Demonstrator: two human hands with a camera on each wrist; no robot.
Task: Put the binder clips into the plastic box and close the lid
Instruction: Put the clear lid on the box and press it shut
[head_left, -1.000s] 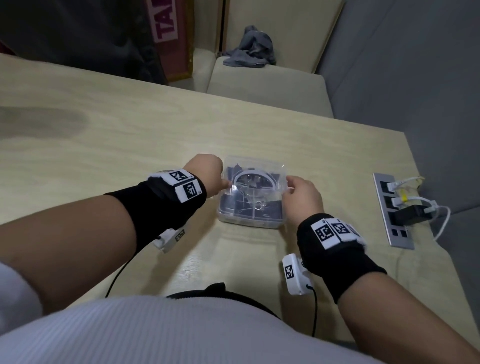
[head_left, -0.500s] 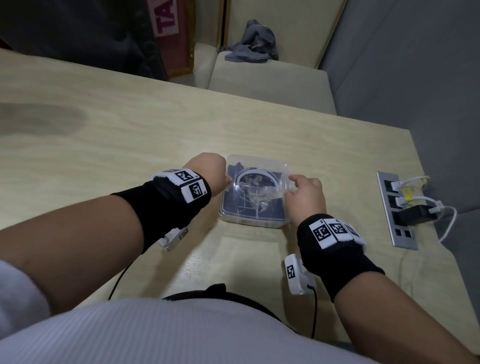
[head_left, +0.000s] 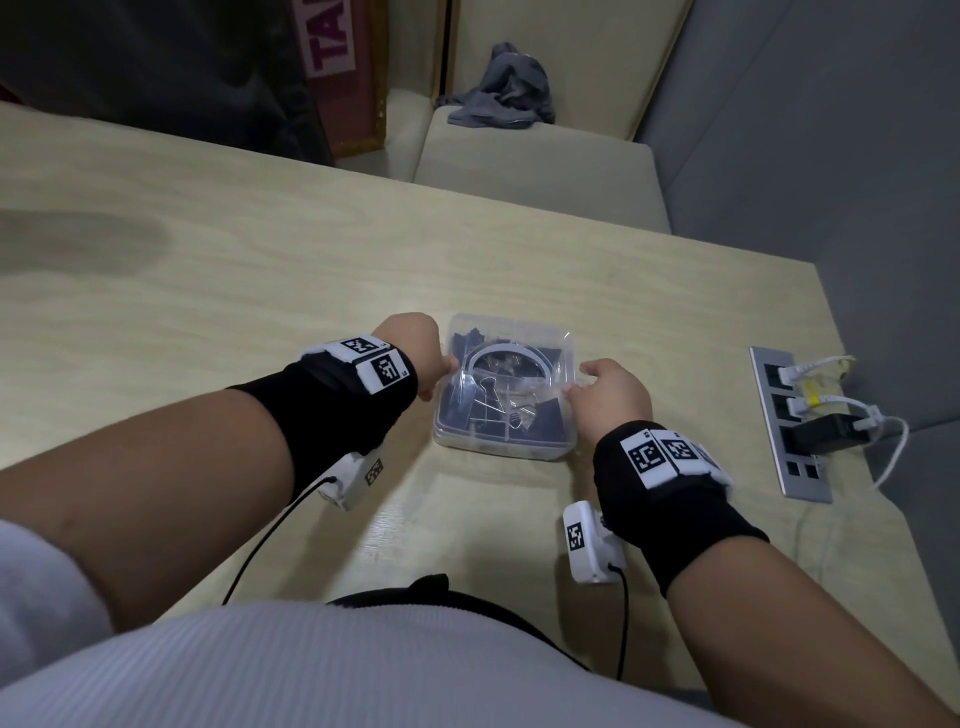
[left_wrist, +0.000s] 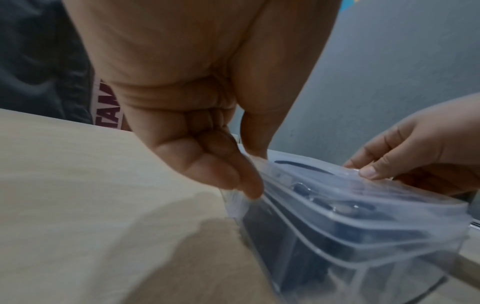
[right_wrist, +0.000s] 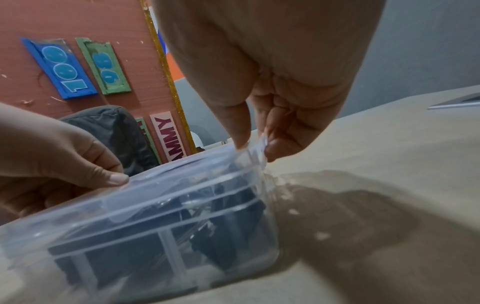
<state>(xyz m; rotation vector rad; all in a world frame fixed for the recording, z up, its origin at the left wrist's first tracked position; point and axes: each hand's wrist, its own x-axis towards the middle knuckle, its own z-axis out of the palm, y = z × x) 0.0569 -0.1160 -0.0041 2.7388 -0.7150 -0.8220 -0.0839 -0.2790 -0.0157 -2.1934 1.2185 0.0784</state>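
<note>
So from the head view, it's a pale wood-grain surface (head_left: 218, 270) with a beige couch (head_left: 535, 171) beyond the hands and a grey cloth (head_left: 504, 88) dumped on it. Right between the two hands sits the clear plastic box (head_left: 506, 447), with the black binder clips (head_left: 488, 410) inside and the lid (head_left: 511, 358) lying on top. The left hand (head_left: 410, 348) is at the box's left edge, the right hand (head_left: 613, 397) at its right edge, fingers curled onto the lid rim. Off past the right hand there's a metal power strip (head_left: 789, 457) set in the surface with white cables (head_left: 810, 374) plugged in.

Left wrist view: the left hand (left_wrist: 207, 123) pinches a clear tab at the lid (left_wrist: 350, 185) edge between thumb and fingers, and the right hand (left_wrist: 415, 154) shows across the box with its fingertips on the lid.

Right wrist view: the right hand (right_wrist: 272, 92) pinches the tab on its own side of the lid (right_wrist: 182, 181), dark clips (right_wrist: 223, 236) showing through the box wall (right_wrist: 130, 257). Behind the left hand (right_wrist: 52, 160) is an orange board (right_wrist: 78, 24) with letter signs.
</note>
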